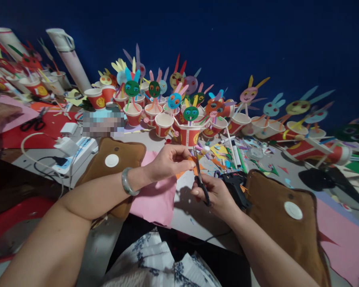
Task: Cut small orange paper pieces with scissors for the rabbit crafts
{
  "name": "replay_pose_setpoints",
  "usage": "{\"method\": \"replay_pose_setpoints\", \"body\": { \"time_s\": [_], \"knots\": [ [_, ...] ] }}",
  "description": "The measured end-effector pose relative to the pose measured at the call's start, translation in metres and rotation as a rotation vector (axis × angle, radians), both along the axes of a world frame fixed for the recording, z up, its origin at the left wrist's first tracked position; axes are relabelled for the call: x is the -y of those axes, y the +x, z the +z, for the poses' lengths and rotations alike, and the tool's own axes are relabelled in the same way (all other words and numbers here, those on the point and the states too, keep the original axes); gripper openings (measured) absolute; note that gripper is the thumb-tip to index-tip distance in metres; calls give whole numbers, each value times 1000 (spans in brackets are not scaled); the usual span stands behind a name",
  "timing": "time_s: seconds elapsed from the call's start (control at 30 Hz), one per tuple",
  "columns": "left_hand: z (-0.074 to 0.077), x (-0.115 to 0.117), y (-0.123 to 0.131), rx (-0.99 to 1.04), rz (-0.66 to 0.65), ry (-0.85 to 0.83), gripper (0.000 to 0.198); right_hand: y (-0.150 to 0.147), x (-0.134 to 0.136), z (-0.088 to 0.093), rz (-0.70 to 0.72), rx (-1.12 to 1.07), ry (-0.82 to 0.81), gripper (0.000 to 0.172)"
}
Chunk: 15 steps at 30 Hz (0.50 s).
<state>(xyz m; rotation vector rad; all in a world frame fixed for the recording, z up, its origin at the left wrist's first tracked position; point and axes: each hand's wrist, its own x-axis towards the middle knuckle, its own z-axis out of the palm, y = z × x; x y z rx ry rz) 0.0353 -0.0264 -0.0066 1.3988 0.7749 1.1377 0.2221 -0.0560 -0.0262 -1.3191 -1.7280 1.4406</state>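
Note:
My left hand [167, 161] pinches a small piece of orange paper [194, 164] above the table's front edge. My right hand [214, 195] is closed round the black handles of a pair of scissors [200, 175], whose blades point up into the orange paper. A bracelet sits on my left wrist. A pink paper sheet [155, 199] lies under my left forearm.
Several red paper cups with coloured rabbit faces on sticks [190, 119] crowd the back of the table. Two brown pads [287, 215] flank my hands. A black glue gun [236, 185], a power strip [77, 149], black scissors [32, 122] and paper scraps lie around.

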Motion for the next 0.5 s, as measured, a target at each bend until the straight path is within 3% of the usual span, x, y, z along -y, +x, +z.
{"method": "replay_pose_setpoints", "body": {
  "time_s": [0.5],
  "knots": [
    [3, 0, 0, 56, 12, -12, 12, 0, 1, 2, -16, -13, -17, 52]
  ]
}}
